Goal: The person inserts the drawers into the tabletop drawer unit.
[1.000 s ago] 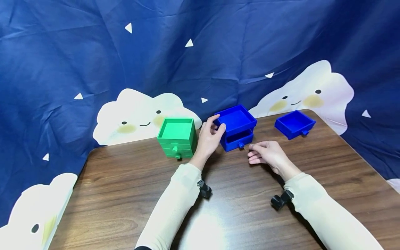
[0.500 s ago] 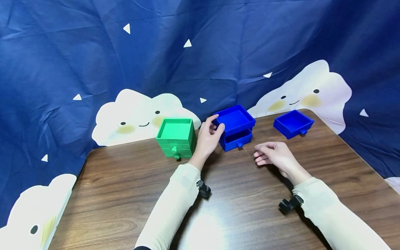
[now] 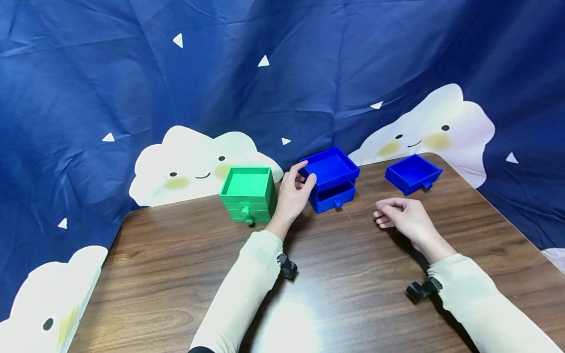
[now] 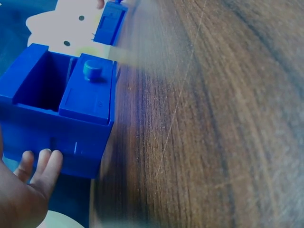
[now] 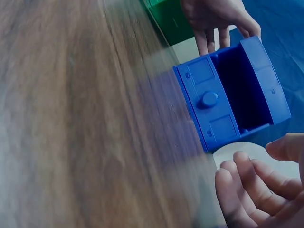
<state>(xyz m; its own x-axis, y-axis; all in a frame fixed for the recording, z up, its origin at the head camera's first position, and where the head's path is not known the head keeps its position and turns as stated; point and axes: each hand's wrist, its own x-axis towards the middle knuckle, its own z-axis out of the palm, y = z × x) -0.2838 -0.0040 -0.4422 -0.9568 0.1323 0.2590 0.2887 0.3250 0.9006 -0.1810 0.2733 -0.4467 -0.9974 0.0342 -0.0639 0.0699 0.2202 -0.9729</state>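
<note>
My left hand (image 3: 293,196) steadies a small blue drawer cabinet (image 3: 333,169), its fingers pressing on the left side wall near the top. In the left wrist view, several fingertips (image 4: 57,161) lie along that wall. The cabinet's upper slot is a bare opening; its lower drawer (image 5: 211,102), with a round knob, sits in the slot below. To the right, my right hand (image 3: 406,218) hovers over the table with loosely bent fingers and nothing between them. Behind it lies a loose blue drawer (image 3: 412,174), open side up, its knob toward the front right.
A green drawer cabinet (image 3: 247,193) with two front knobs stands left of the left hand. All of it rests on a brown wood-grain table (image 3: 176,274). A dark blue curtain (image 3: 220,88) with white cloud prints hangs right behind the table's back edge.
My right hand has drawn away from the lower drawer's knob, moving right across the table. My left hand, both cabinets and the loose drawer have stayed in place.
</note>
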